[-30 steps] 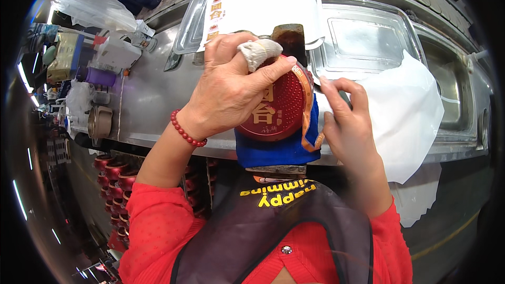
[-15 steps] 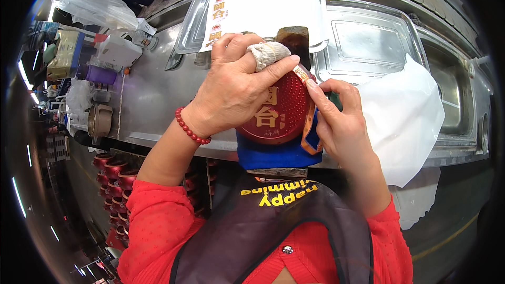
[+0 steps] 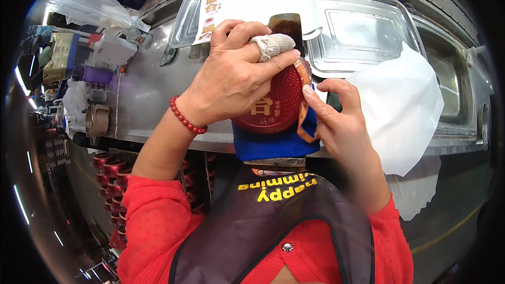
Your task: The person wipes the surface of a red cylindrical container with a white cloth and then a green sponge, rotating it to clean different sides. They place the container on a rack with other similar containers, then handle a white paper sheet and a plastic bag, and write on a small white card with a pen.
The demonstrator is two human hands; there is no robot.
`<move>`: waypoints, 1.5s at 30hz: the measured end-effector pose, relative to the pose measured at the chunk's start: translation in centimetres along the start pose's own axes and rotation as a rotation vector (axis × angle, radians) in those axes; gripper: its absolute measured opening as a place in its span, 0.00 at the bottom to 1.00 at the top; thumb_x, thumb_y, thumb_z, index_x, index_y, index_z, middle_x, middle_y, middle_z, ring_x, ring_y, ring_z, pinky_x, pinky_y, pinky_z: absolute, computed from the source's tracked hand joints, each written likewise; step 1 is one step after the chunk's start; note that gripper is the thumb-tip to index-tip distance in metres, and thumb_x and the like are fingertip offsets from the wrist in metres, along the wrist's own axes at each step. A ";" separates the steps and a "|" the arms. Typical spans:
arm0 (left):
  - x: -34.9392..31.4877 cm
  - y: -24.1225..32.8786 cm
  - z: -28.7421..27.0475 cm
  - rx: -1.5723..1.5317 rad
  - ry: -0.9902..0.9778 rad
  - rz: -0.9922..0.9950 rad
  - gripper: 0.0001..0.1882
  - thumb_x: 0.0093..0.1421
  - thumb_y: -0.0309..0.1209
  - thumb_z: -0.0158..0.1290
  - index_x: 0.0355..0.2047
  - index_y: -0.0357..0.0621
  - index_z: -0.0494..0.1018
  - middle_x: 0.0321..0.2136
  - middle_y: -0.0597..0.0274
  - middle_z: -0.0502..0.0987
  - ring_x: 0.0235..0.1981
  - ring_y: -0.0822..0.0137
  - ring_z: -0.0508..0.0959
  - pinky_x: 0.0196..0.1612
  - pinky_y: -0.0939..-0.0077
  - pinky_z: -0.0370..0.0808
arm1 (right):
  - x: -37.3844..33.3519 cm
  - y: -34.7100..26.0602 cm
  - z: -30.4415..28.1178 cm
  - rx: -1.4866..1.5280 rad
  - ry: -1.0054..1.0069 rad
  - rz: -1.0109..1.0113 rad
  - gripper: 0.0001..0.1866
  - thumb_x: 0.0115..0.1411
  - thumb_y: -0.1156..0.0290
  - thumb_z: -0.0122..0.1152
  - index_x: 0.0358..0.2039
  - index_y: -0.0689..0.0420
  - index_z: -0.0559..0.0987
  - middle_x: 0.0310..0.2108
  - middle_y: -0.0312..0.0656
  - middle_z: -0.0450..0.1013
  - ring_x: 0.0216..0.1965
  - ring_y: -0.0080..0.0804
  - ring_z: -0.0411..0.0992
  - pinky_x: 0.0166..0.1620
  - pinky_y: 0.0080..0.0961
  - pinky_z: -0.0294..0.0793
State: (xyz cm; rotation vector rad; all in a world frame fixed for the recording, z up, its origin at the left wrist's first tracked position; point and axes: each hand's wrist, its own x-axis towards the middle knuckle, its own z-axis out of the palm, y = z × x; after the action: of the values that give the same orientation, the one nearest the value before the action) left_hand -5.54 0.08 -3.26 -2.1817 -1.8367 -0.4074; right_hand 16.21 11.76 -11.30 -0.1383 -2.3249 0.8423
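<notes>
Strip point(image 3: 304, 75) curving down the red pot's point(image 3: 276, 100) right edge! Left hand's point(image 3: 236, 73) thumb at its upper end, right hand point(image 3: 342, 118) touching lower; can't tell if either clamps. Blue cloth point(image 3: 273, 145) beneath, steel bench point(image 3: 150, 89) spreading wide leftward.

An orange strip point(image 3: 303, 112) (lower end loose) borders the round red vessel point(image 3: 282, 94).

Your right hand point(image 3: 344, 118), clear of the thin orange printed strip point(image 3: 303, 110) a second ago, now has its index fingertip at it, nearer the grey metal table's point(image 3: 144, 100) front edge than half a second back. Your left hand point(image 3: 229, 79) slid rightward.
</notes>
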 end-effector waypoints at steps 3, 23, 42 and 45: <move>-0.1 -0.1 0.0 0.002 -0.025 0.000 0.24 0.54 0.25 0.56 0.53 0.54 0.79 0.50 0.67 0.80 0.56 0.59 0.72 0.64 0.55 0.58 | -0.1 -0.1 -0.2 0.005 -0.017 -0.021 0.34 0.43 0.87 0.60 0.55 0.55 0.80 0.48 0.49 0.69 0.50 0.50 0.69 0.53 0.42 0.72; -2.6 5.4 -0.8 -0.204 0.095 -0.091 0.15 0.51 0.42 0.66 0.33 0.49 0.79 0.43 0.62 0.79 0.53 0.55 0.72 0.60 0.46 0.60 | 0.7 0.2 -0.5 -0.014 0.009 0.059 0.34 0.51 0.89 0.57 0.61 0.59 0.75 0.48 0.50 0.69 0.48 0.45 0.70 0.50 0.35 0.74; -1.3 3.4 0.5 0.065 0.068 -0.249 0.27 0.57 0.52 0.58 0.53 0.55 0.77 0.54 0.70 0.78 0.60 0.56 0.67 0.67 0.46 0.43 | 1.3 0.2 -0.5 0.042 0.043 0.130 0.34 0.49 0.86 0.58 0.61 0.59 0.73 0.47 0.51 0.69 0.49 0.50 0.69 0.54 0.41 0.71; -1.2 2.4 0.9 0.094 0.028 -0.166 0.25 0.61 0.54 0.54 0.53 0.58 0.79 0.52 0.66 0.79 0.59 0.57 0.68 0.67 0.45 0.42 | 1.0 0.4 -0.3 0.035 0.034 0.099 0.35 0.49 0.87 0.58 0.61 0.57 0.74 0.47 0.51 0.69 0.49 0.51 0.69 0.53 0.41 0.71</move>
State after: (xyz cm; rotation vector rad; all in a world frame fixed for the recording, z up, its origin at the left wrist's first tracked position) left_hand -3.29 -1.06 -4.57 -1.9602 -1.9868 -0.3741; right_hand 15.61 12.53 -10.78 -0.2524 -2.2858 0.9224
